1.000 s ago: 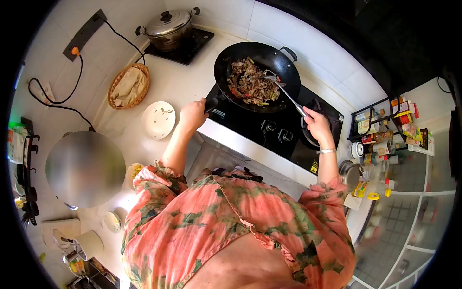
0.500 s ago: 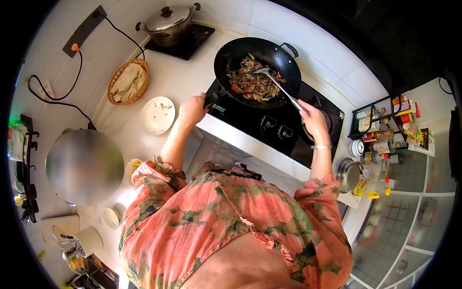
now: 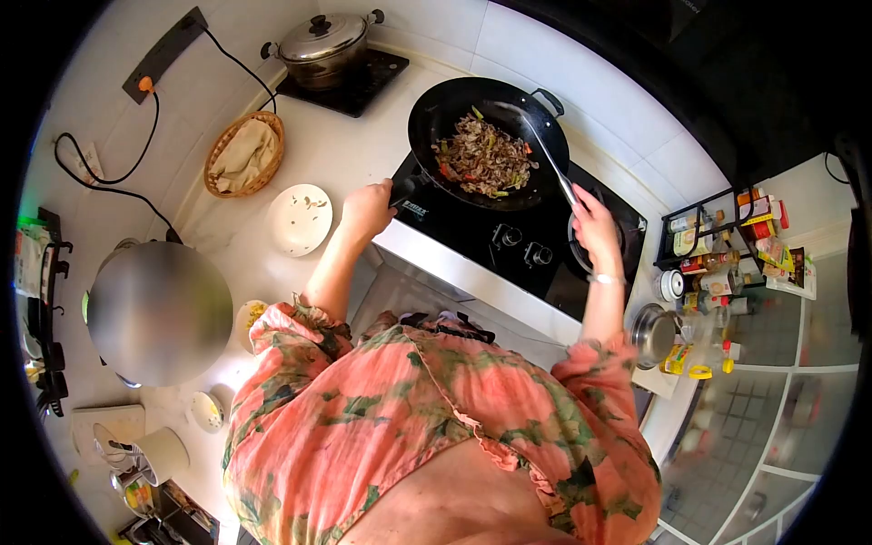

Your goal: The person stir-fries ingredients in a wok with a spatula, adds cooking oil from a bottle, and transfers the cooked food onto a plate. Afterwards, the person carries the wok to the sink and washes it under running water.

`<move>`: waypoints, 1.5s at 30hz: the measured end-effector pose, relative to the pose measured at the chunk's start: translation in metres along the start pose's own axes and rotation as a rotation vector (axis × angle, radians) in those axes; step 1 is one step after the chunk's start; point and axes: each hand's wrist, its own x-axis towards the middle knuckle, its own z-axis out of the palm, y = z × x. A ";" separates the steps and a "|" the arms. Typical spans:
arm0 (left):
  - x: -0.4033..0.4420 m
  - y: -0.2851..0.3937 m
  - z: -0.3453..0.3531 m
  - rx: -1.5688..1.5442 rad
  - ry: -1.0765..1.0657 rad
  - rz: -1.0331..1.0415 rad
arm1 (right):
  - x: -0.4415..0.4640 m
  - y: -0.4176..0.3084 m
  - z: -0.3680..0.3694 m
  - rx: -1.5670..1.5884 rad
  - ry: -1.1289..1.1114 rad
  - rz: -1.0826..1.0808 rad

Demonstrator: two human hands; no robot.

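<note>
A black wok (image 3: 431,113) sits on the back part of the black glass stove (image 3: 472,227), holding a heap of browned food (image 3: 486,156) with red and green bits. My left hand (image 3: 369,211) is closed around the wok's handle, at the front left of the wok. In my right hand (image 3: 595,227) is the handle of a metal spatula (image 3: 551,163). The spatula reaches into the wok, its blurred head near the back right inner wall, beyond the food.
Left of the stove are a white plate (image 3: 300,220) with scraps, a wicker basket (image 3: 277,163) with cloth and a lidded pot (image 3: 322,50) on a black hob. Bottles in a rack (image 3: 699,241) and a metal bowl (image 3: 652,336) stand at the right.
The spatula head has moved from the middle of the food to the back right wall of the wok, and its handle is steeper. My left hand has stayed on the wok's handle.
</note>
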 end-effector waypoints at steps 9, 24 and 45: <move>0.000 -0.001 0.000 -0.022 -0.014 -0.008 | 0.007 -0.011 0.068 0.072 -0.223 0.153; 0.001 -0.002 0.004 -0.043 -0.018 -0.001 | 0.022 -0.007 -0.011 -0.436 -0.160 -0.170; 0.000 -0.004 0.006 -0.045 0.032 0.000 | 0.068 -0.205 0.041 -1.592 -0.203 -0.626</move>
